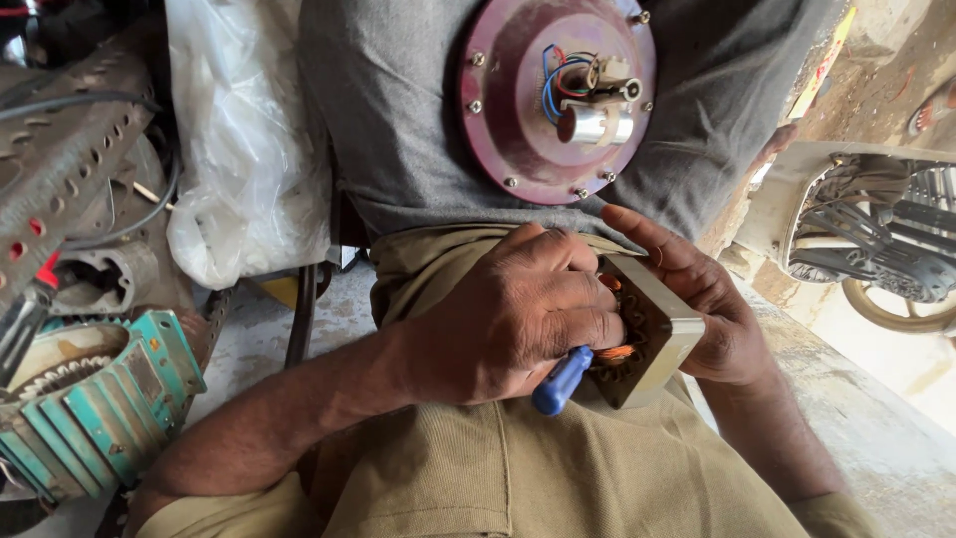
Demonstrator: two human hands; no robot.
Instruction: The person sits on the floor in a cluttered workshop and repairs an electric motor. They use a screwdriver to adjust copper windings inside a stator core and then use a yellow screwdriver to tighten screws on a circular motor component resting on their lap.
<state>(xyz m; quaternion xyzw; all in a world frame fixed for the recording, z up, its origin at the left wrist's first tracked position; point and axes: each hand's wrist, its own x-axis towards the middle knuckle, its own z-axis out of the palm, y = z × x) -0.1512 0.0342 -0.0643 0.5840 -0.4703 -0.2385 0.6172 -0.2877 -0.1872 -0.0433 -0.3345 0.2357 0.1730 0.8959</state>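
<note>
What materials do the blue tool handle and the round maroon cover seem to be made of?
Handle: probably plastic, smooth and evenly blue with a soft shine. Maroon cover: likely painted metal, glossy, with screws around its rim and slightly worn paint. The left hand grips the handle.

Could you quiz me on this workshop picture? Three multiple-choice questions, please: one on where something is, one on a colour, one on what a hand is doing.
1. Where does the maroon round cover rest?
A. against the grey shirt
B. on the floor
C. in the white plastic bag

2. What colour is the screwdriver handle?
A. red
B. blue
C. yellow

3. What is the left hand doing?
A. lying flat and open
B. gripping the screwdriver
C. pulling a wire

Answers: 1 A, it sits on the shirt above the lap. 2 B, blue shows below the fist. 3 B, the fingers close on the handle at the square grey box, which the right hand holds.
</note>
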